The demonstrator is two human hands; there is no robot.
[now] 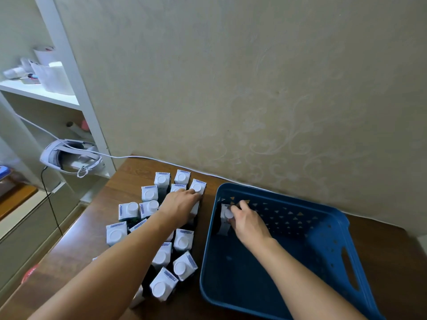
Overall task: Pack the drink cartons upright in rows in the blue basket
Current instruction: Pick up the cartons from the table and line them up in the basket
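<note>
— Where is the carton being packed?
— One drink carton [226, 218] stands upright in the blue basket's [332, 229] far left corner; the right hand [248, 224] grips its top with curled fingers.
— And the left hand [182, 204]?
— Over the cluster of cartons [161, 227] on the wooden table [76, 250], left of the basket, fingers closing round the capped carton [197, 187] at the far edge.

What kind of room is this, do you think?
Probably a home room, not a shop: patterned wallpaper, a white shelf unit holding a VR headset, and a wooden table.
</note>
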